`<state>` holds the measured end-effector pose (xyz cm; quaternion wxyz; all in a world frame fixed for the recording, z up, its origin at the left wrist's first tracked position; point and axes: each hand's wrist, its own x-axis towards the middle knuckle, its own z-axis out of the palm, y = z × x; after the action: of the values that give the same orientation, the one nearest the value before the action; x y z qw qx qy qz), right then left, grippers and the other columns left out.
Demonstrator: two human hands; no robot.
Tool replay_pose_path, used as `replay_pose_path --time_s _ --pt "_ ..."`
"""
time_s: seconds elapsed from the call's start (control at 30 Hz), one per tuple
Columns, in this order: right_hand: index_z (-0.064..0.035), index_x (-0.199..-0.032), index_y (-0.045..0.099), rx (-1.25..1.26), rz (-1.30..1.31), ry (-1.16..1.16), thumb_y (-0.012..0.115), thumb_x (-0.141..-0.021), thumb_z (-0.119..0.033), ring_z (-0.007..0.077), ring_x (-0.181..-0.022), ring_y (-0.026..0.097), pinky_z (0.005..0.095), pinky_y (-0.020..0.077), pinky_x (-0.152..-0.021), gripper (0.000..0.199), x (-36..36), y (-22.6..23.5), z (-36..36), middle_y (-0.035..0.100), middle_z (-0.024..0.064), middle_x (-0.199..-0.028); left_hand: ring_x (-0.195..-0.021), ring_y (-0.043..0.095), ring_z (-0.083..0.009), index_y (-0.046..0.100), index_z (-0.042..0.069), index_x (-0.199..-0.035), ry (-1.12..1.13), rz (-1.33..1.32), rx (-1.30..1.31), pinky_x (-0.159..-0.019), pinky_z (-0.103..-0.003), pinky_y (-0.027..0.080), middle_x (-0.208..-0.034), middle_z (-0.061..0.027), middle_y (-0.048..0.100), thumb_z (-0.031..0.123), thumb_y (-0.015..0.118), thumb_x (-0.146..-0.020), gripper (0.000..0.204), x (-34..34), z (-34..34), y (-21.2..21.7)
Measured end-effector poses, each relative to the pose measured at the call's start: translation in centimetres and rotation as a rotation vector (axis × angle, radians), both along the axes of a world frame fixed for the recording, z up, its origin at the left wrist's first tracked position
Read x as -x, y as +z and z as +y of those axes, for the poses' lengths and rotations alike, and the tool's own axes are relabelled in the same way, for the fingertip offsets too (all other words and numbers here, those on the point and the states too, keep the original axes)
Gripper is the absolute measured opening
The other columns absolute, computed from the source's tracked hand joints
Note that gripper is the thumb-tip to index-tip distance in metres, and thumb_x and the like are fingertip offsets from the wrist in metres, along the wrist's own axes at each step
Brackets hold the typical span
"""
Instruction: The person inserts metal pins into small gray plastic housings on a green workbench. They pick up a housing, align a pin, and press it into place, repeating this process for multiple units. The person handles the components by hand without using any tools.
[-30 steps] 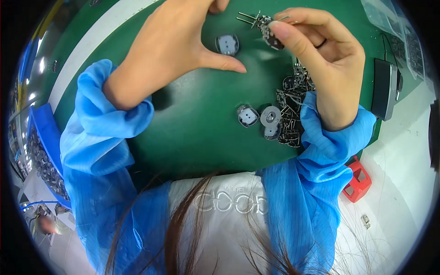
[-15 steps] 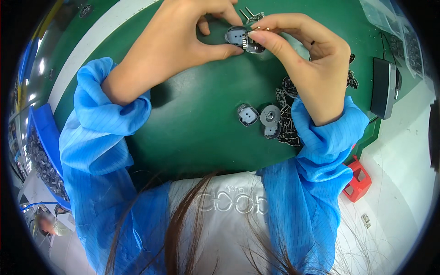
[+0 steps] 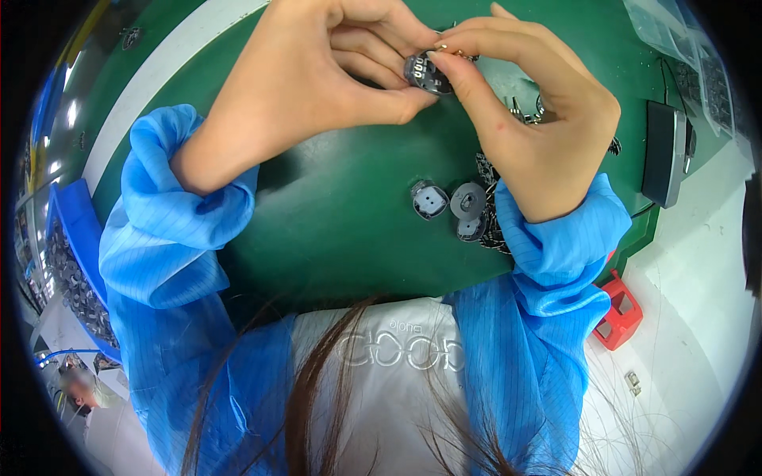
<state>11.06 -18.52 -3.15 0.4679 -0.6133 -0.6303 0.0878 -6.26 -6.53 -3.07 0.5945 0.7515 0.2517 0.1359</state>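
Note:
At the top middle, over the table, my left hand (image 3: 333,71) grips a small dark rounded housing by its edges, thumb below and fingers above. A dark circuit board (image 3: 429,73) with a row of pale contacts lies over the housing's face. My right hand (image 3: 548,95) pinches the board's upper right edge between thumb and forefinger; the fingertips hide the exact contact. Nearer me lie a grey-faced housing (image 3: 430,198), a grey disc (image 3: 468,201) and another housing (image 3: 471,230) partly under that disc. Several metal-pinned parts (image 3: 524,111) show behind my right hand.
A pile of dark circuit boards (image 3: 495,234) lies beside my right sleeve on the green table (image 3: 341,230). A blue bin (image 3: 82,210) of small parts stands left. Rightward are a black box-shaped device (image 3: 665,155), a clear plastic container (image 3: 675,32) and a red stool (image 3: 621,317).
The circuit board has shifted left over the housing, covering its grey face. My left fingers have curled further round behind it, and my right hand has turned and moved slightly.

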Motion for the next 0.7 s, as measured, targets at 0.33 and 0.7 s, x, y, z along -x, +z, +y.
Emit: replay_pose_path --time_s 0.33,0.7 --pt "-0.0026 -0.101 0.078 -0.157 0.092 0.046 0.08 -0.078 0.004 0.0274 -0.083 0.075 0.0412 0.0579 -0.093 0.023 -0.4 -1.0 1.1 0.075 0.0124 -0.092 -0.096 0.071 -0.0108 0.069 -0.004 -0.112 -0.03 -0.035 0.227 -0.085 -0.023 0.056 -0.104 -0.0071 0.072 -0.004 0.071 -0.089 0.023 0.5 1.3 -0.2" --pt "-0.0036 -0.112 0.074 -0.013 0.261 0.01 0.072 -0.083 0.004 0.0323 -0.085 0.075 0.0357 0.06 -0.074 0.03 1.4 -1.5 0.1 0.075 0.018 -0.096 -0.079 0.071 -0.0107 0.07 -0.004 -0.104 0.098 -0.054 -0.037 -0.073 -0.024 0.059 -0.089 -0.0108 0.074 -0.003 0.079 -0.078 0.028 0.1 -1.1 2.8"
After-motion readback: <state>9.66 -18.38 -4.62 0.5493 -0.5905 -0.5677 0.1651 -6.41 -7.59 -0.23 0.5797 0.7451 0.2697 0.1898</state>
